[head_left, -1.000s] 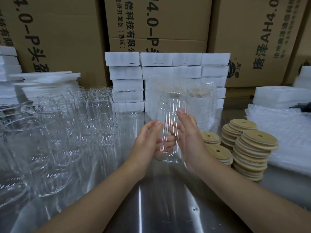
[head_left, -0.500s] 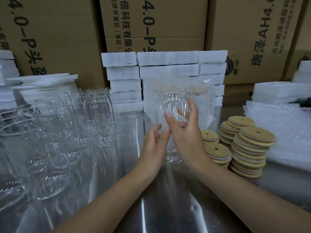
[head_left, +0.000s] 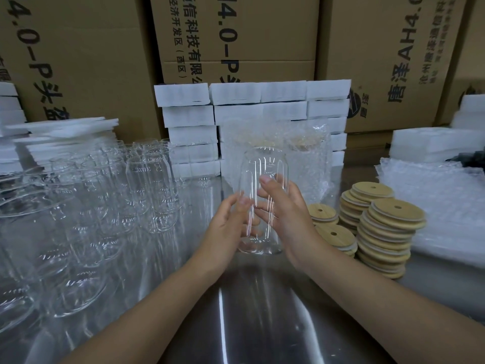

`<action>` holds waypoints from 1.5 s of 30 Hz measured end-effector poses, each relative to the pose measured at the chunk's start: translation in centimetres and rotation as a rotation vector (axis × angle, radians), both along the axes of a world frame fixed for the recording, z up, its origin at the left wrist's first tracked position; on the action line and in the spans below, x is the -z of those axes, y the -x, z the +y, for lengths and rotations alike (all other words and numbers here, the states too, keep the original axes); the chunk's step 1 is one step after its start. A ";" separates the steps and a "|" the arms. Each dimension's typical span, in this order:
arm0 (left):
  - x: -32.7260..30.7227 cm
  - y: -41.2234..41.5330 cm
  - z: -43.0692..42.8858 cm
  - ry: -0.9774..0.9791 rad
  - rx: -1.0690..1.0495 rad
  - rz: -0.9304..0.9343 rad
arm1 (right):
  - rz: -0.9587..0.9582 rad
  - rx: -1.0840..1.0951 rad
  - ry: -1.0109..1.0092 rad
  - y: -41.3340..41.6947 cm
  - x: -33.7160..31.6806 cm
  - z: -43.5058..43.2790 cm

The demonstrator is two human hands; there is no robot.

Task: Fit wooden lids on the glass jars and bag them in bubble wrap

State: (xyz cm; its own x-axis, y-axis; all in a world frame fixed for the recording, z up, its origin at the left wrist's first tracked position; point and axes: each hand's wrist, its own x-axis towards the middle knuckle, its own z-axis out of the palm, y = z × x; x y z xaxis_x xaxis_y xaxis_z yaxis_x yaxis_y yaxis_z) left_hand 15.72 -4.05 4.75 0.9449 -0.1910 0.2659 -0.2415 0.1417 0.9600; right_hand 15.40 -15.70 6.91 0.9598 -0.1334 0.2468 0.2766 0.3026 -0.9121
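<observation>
A clear glass jar (head_left: 263, 169) with no lid is held upright above the steel table at the centre. My left hand (head_left: 227, 224) cups its left side with fingers curled behind the glass. My right hand (head_left: 282, 210) grips its right side, thumb on the front. Several stacks of round wooden lids (head_left: 388, 227) with a small hole stand just right of my right hand. Behind the held jar stand jars wrapped in bubble wrap (head_left: 307, 156) with lids on. Flat bubble wrap bags (head_left: 433, 195) lie at the right.
Many bare glass jars (head_left: 110, 200) crowd the table's left half. White foam blocks (head_left: 236, 111) are stacked at the back in front of tall cardboard boxes (head_left: 236, 38). More foam sheets (head_left: 60, 135) lie at far left and right. Bare steel table (head_left: 249, 311) shows near me.
My right hand's fingers, raised high on the jar half a second ago, have come back down to grip its side. The jar stays upright between both hands.
</observation>
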 end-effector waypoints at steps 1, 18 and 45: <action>-0.1 0.0 0.0 0.027 0.022 0.013 | 0.007 -0.023 -0.016 -0.1 0.0 -0.1; 0.0 -0.2 0.7 0.127 0.349 0.210 | 0.026 -0.161 -0.007 0.0 -0.1 -1.2; 0.4 -0.6 0.5 0.284 -0.078 0.261 | 0.294 0.375 1.858 -0.7 -1.2 -5.5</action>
